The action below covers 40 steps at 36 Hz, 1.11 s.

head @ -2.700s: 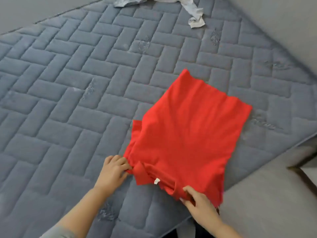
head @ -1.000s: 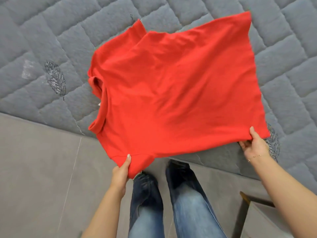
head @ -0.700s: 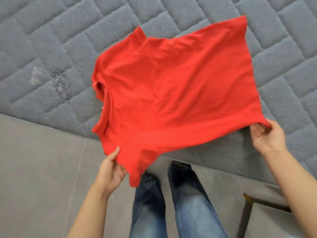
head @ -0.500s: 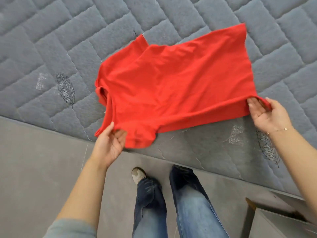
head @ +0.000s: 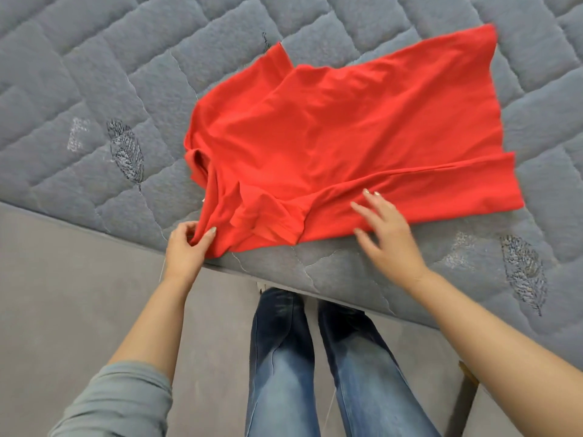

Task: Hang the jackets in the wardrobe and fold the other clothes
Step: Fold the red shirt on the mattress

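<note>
On the grey quilted mattress (head: 94, 74) near its edge lies one red shirt (head: 347, 127), its collar partly hidden in folds. We pinch its corner with our left hand (head: 186, 247); our right hand (head: 388, 234), fingers spread, hovers at the near edge it gripped and lifted half a second ago.

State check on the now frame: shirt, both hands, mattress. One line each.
red T-shirt: lying on the mattress, partly folded, near edge turned over, wrinkled.
left hand: pinches the shirt's near left corner by the collar.
right hand: fingers spread and straight, over the folded edge; contact unclear.
quilted grey mattress: bare, shirt near its front edge.
</note>
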Each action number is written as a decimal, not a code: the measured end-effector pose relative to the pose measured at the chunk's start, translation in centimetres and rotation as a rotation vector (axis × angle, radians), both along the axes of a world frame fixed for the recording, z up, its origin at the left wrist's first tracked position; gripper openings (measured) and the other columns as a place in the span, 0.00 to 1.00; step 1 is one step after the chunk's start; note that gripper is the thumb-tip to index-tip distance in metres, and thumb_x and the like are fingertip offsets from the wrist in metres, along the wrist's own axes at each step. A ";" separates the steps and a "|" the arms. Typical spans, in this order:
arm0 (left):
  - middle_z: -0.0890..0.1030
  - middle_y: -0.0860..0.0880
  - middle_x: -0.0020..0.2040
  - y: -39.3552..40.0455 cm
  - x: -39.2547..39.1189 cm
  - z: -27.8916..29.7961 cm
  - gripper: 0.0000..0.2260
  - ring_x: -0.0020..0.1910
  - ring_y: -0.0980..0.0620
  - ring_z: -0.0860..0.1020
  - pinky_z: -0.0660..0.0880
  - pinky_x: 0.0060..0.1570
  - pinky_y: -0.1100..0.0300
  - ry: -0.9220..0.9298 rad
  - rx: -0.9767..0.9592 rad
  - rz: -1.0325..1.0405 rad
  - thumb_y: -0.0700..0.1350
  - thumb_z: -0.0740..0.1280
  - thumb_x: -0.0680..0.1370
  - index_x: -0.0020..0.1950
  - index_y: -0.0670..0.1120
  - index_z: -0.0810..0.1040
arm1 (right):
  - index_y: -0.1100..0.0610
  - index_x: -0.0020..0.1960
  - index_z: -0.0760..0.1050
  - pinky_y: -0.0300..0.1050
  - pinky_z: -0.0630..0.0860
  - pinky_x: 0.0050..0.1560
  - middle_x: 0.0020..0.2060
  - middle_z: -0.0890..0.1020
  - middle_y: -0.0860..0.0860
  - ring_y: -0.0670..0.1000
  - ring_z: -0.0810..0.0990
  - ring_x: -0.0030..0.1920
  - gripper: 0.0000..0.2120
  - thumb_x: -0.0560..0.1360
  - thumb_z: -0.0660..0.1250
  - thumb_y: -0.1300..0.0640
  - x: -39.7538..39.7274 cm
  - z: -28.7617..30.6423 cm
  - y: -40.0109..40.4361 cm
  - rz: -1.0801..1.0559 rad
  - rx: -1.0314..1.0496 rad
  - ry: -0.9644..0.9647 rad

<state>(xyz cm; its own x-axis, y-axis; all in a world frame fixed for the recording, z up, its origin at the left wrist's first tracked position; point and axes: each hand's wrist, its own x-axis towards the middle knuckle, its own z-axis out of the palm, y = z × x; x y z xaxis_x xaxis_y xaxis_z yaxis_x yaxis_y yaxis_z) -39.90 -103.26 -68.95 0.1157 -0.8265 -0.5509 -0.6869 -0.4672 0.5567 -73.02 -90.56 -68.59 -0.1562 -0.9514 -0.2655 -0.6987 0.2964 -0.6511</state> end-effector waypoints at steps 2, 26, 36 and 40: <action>0.80 0.50 0.45 -0.5 0.5 0.1 0.03 0.45 0.52 0.76 0.75 0.49 0.57 0.081 -0.027 0.010 0.44 0.70 0.77 0.46 0.50 0.77 | 0.48 0.76 0.61 0.60 0.43 0.75 0.79 0.53 0.51 0.54 0.48 0.78 0.26 0.80 0.62 0.51 1.5 -1.4 -1.0 0.116 0.106 0.096; 0.81 0.47 0.38 -4.9 -2.7 2.0 0.14 0.38 0.50 0.80 0.78 0.47 0.52 0.163 0.092 -0.085 0.57 0.67 0.77 0.42 0.46 0.75 | 0.59 0.37 0.74 0.46 0.69 0.42 0.34 0.75 0.53 0.49 0.73 0.38 0.19 0.76 0.67 0.43 12.7 0.0 -6.6 -0.792 0.469 -0.490; 0.72 0.45 0.33 -6.8 -6.4 0.3 0.21 0.37 0.43 0.73 0.69 0.41 0.52 0.082 0.207 -0.307 0.56 0.69 0.75 0.33 0.40 0.72 | 0.58 0.45 0.76 0.35 0.79 0.42 0.37 0.83 0.49 0.42 0.81 0.37 0.06 0.73 0.73 0.60 13.2 -0.3 -7.2 -0.965 0.297 -0.762; 0.64 0.47 0.31 -5.4 -5.5 0.8 0.20 0.32 0.52 0.63 0.59 0.35 0.54 0.242 0.166 -0.123 0.49 0.69 0.77 0.34 0.39 0.67 | 0.57 0.50 0.74 0.45 0.82 0.47 0.42 0.85 0.52 0.47 0.83 0.40 0.12 0.71 0.74 0.62 11.7 -0.2 -7.7 -0.891 0.337 -0.841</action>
<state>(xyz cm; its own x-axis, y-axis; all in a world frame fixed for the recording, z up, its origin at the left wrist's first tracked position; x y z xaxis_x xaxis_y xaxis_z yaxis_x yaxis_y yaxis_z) -45.36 -108.65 -68.13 -0.1300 -0.7224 -0.6792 -0.6007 -0.4876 0.6336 -61.34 -98.27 -68.76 -0.3713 -0.4702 -0.8007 0.4176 0.6856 -0.5963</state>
